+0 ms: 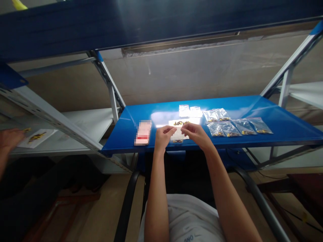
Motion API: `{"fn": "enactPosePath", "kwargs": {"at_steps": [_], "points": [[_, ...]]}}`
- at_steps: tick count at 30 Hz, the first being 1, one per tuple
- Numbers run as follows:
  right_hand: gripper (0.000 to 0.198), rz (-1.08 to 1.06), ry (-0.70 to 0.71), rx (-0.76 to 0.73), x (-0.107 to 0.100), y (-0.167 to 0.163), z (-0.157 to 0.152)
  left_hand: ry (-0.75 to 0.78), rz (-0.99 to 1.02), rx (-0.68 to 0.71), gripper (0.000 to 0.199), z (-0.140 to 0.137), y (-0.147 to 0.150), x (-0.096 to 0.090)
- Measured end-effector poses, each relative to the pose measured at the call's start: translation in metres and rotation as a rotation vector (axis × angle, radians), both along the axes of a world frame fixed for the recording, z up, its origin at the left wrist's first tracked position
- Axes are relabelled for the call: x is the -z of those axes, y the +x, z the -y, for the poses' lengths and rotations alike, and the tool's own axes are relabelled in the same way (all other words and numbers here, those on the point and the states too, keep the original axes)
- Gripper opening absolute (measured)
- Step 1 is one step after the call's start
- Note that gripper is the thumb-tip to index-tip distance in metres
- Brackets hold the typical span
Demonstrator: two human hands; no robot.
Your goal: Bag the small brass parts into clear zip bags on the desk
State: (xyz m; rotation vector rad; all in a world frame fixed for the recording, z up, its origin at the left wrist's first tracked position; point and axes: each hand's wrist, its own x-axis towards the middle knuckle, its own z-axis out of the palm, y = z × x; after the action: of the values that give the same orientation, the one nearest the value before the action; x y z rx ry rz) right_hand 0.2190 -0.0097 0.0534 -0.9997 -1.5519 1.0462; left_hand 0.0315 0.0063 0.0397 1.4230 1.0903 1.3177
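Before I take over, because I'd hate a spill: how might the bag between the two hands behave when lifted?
The bag is probably floppy, since its see-through sides look like thin plastic. It would likely hang bottom-heavy: small pieces gather at its near end, away from the left hand and right hand. They look few, so probably light.

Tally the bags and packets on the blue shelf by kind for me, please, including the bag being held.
Filled bags lying at the right: 6
Glossy packets at the back: 2
Bag held by the left hand and right hand: 1
Total: 9
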Motion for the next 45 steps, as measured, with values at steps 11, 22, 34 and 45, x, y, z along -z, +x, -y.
{"fn": "enactPosePath", "kwargs": {"at_steps": [11, 22, 34, 45], "points": [[0.029, 0.092, 0.039, 0.018, 0.004, 0.002, -0.002, 0.011, -0.118, 0.119, 0.026, -0.001, 0.001, 0.002], [0.024, 0.255, 0.123, 0.099, 0.001, 0.004, 0.0, 0.044, -0.224, 0.189, 0.029, 0.004, 0.003, -0.005], [0.03, 0.188, 0.06, 0.021, 0.001, 0.016, 0.003, 0.053, -0.122, 0.118, 0.035, 0.007, 0.006, -0.013], [0.044, -0.014, -0.069, 0.265, 0.01, 0.041, 0.006, -0.089, -0.095, 0.24, 0.031, 0.003, 0.029, 0.007]]}}
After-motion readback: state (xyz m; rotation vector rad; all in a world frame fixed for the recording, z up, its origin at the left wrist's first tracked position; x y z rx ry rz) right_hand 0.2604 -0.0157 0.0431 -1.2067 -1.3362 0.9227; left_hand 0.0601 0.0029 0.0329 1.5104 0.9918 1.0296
